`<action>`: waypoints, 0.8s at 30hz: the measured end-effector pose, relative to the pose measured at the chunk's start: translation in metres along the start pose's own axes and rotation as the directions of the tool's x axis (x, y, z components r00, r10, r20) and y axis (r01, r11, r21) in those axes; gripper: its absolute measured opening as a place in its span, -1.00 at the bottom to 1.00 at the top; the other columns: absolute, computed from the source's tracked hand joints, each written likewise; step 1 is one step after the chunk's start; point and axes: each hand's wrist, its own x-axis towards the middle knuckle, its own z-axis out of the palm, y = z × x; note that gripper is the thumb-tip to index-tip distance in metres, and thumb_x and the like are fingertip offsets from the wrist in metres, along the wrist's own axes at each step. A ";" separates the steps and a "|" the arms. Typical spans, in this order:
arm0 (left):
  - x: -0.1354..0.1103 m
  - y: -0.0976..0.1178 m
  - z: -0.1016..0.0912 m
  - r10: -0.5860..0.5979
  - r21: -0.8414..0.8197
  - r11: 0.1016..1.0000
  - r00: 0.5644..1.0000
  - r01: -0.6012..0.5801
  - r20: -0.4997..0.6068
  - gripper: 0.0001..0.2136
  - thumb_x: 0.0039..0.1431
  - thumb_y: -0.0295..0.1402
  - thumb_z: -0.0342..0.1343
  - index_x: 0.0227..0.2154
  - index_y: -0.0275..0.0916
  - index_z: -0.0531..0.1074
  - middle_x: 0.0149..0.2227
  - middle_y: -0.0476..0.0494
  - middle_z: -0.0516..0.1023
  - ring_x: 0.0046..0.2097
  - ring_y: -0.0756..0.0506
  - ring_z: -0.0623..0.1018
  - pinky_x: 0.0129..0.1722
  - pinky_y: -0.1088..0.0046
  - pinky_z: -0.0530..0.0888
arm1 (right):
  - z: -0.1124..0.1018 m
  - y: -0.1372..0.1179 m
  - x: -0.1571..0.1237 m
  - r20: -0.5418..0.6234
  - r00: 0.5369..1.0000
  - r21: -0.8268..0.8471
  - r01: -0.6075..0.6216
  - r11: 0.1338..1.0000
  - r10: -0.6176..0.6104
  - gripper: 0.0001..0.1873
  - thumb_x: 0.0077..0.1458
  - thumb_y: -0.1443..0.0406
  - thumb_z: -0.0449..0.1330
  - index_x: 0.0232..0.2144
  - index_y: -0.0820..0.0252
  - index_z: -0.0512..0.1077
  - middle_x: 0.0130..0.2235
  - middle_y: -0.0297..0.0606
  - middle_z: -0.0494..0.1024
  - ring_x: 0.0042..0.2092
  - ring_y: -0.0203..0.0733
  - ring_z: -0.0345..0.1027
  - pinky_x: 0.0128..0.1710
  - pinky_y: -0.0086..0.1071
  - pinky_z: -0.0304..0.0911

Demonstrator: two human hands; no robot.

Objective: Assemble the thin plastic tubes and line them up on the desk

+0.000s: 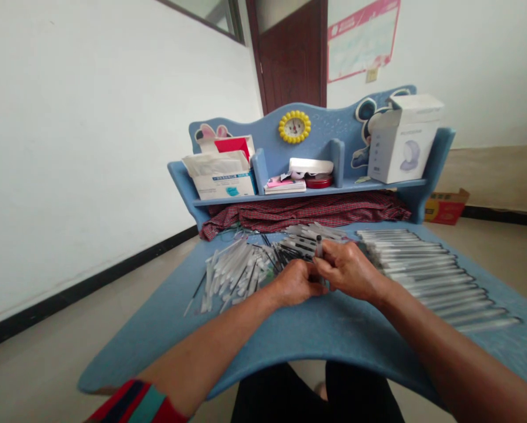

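Note:
Both my hands meet over the middle of the blue desk (289, 335). My right hand (349, 270) is closed around a clear pen (319, 245) whose dark tip sticks up above the fingers. My left hand (296, 283) is closed too, pinching at the lower end of that same pen. Just left of my hands lies a loose heap of clear pen barrels and black refills (241, 270). To the right a neat row of finished pens (426, 273) runs along the desk. More pen parts (309, 235) lie behind my hands.
The desk's back shelf (307, 191) carries a box of masks (222, 179), a yellow clock (294, 127), a white carton (404, 138) and small items. A red checked cloth (302, 211) lies under it. A brown door (292, 56) stands behind; a cardboard box (446, 205) sits on the floor.

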 end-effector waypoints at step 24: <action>0.003 0.024 -0.031 -0.146 0.027 0.989 0.989 0.147 -0.009 -0.79 -0.15 -0.25 0.10 -0.68 -0.26 0.24 -0.65 0.10 0.16 -0.54 0.04 0.20 -0.54 0.53 0.13 | -0.014 -0.001 0.010 -0.251 0.961 -0.426 -0.221 0.877 0.120 -0.72 0.15 0.15 -0.02 -0.33 0.15 0.42 -0.50 -0.28 0.50 -0.46 -0.26 0.33 -0.47 -0.45 0.03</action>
